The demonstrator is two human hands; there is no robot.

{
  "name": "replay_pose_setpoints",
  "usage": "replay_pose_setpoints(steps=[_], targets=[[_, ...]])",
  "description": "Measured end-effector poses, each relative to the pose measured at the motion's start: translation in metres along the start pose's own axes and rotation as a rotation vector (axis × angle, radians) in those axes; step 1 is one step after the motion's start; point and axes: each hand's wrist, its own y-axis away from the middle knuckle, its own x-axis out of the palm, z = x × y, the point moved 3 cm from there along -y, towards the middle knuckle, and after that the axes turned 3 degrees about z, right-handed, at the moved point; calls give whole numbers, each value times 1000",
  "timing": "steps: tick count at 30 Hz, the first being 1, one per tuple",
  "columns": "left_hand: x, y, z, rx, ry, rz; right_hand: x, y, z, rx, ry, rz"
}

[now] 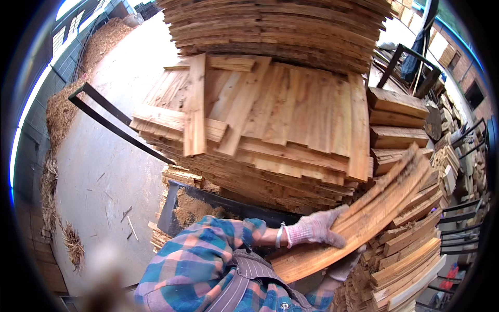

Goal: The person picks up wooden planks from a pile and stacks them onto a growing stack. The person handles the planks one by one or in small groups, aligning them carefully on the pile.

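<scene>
A long wooden board point(377, 208), with a rough dark strip along one edge, slants from close to my body up to the right. Over its upper face lies my left hand point(316, 229) in a pale knitted glove, fingers closed on the wood. My right hand point(345, 266), gloved too, grips the board's near right edge from below; most of its fingers are hidden. Ahead stands a broad stack of planks point(306, 104), its top layer laid side by side. One loose plank point(195, 104) lies across the stack's left part.
A taller plank pile point(275, 26) rises behind. Thick timbers point(397, 101) and stacked offcuts point(405, 260) line the right side. A dark metal trough point(169, 210) with sawdust sits before the stack. A black metal bar frame point(119, 127) juts out left, over the concrete floor point(104, 171).
</scene>
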Motion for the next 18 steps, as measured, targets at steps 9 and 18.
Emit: replay_pose_setpoints(steps=[9, 18], targets=[[-313, 249, -157, 236, -135, -655, 449, -73, 98, 96, -748, 714], [-603, 304, -54, 110, 438, -996, 681, -118, 87, -258, 1141, 670]])
